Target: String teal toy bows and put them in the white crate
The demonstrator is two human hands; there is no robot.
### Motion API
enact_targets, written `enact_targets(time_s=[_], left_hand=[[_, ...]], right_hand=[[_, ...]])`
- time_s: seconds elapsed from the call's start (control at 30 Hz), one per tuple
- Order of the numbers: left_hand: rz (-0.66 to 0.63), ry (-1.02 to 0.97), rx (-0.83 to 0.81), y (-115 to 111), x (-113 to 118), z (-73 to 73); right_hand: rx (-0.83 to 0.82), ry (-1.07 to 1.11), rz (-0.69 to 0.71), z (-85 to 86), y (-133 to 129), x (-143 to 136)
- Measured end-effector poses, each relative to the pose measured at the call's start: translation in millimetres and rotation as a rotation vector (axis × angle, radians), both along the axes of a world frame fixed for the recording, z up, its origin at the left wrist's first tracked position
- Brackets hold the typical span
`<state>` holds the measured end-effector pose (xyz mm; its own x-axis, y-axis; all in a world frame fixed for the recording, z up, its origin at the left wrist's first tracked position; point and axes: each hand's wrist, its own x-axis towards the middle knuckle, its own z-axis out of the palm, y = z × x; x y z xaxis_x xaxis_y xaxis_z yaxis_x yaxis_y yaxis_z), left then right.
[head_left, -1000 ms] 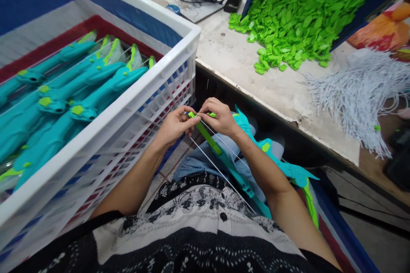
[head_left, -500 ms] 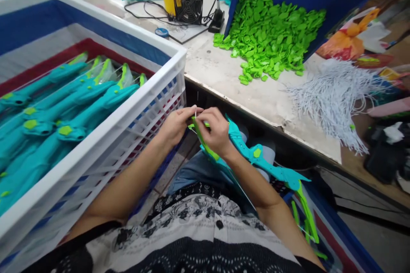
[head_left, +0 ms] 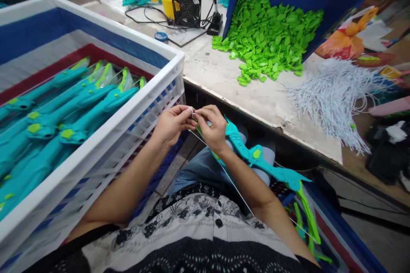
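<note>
My left hand [head_left: 172, 126] pinches a white string [head_left: 235, 187] between thumb and fingertips. Close beside it, my right hand [head_left: 212, 129] grips the same string, which makes a small loop between the two hands. From there the string runs down past my right forearm. A turquoise toy bow [head_left: 244, 152] with bright green parts lies across my lap, its near end partly hidden behind my right hand. At the lower right its green limb [head_left: 308, 211] reaches over a blue crate.
A white crate [head_left: 160, 71] on my left holds several turquoise toy bows [head_left: 77, 130]. On the worktable [head_left: 209, 66] are a heap of green plastic pieces [head_left: 272, 34], a bundle of white strings [head_left: 331, 96], a black fan [head_left: 186, 6] and a soldering-iron-like tool in a stand [head_left: 215, 21].
My hands have drawn slightly apart at the fingertips, and a loop of white string now shows between them. The long stretch of string now shows beside my right wrist.
</note>
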<state>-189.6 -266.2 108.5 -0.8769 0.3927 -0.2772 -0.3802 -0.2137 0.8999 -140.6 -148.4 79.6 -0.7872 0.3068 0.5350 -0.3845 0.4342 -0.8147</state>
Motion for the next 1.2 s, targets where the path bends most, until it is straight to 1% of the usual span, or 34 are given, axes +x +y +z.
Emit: enact_targets(time_s=[0.1, 0.2, 0.27, 0.33, 0.4, 0.47, 0.53, 0.6, 0.67, 0.73, 0.83, 0.93, 1.0, 1.07, 1.13, 1.2], left_hand=[[-0.038, 0.020, -0.018, -4, -2, -2.6], [-0.047, 0.039, -0.043, -6, 0, -1.3], [-0.020, 0.060, -0.044, -3, 4, 0.1], [0.035, 0.074, -0.029, 2, 7, 0.6], [0.098, 0.066, -0.009, 7, 9, -0.4], [0.132, 0.034, 0.021, 12, 8, -2.5], [0.116, -0.022, 0.074, 13, 5, -4.6], [0.071, -0.092, 0.128, 11, 2, -5.6], [0.035, -0.118, 0.144, 9, 0, -5.3], [0.011, -0.080, 0.111, 6, 0, -3.9], [-0.032, 0.011, 0.009, 4, 2, -1.8], [-0.045, 0.115, -0.100, 4, 2, -2.3], [-0.045, 0.194, -0.185, 2, 0, -4.4], [-0.056, 0.245, -0.259, 0, 0, -6.3], [-0.075, 0.270, -0.292, -4, 2, -6.7], [-0.088, 0.310, -0.335, -7, 8, -5.8]], right_hand=[[0.027, 0.010, -0.006, 0.1, 2, -2], [0.070, 0.034, 0.009, -1.4, 2, -6], [0.096, 0.031, 0.041, -2.3, 2, -7], [0.106, 0.021, 0.069, -2.2, 2, -7], [0.127, 0.030, 0.064, -1.0, 4, -7], [0.186, 0.065, 0.053, 1.0, 9, -7], [0.264, 0.081, 0.077, 3.4, 16, -9], [0.317, 0.079, 0.123, 5.8, 24, -11], [0.360, 0.069, 0.155, 8.1, 30, -13], [0.420, 0.059, 0.163, 10.0, 33, -14], [0.479, 0.039, 0.149, 10.8, 33, -12], [0.398, 0.022, 0.132, 8.6, 32, -8], [0.315, 0.006, 0.160, 5.8, 34, -6], [0.265, -0.010, 0.208, 2.1, 37, -3], [0.275, -0.026, 0.233, -2.8, 37, -2], [0.329, -0.049, 0.179, -8.4, 32, -2]])
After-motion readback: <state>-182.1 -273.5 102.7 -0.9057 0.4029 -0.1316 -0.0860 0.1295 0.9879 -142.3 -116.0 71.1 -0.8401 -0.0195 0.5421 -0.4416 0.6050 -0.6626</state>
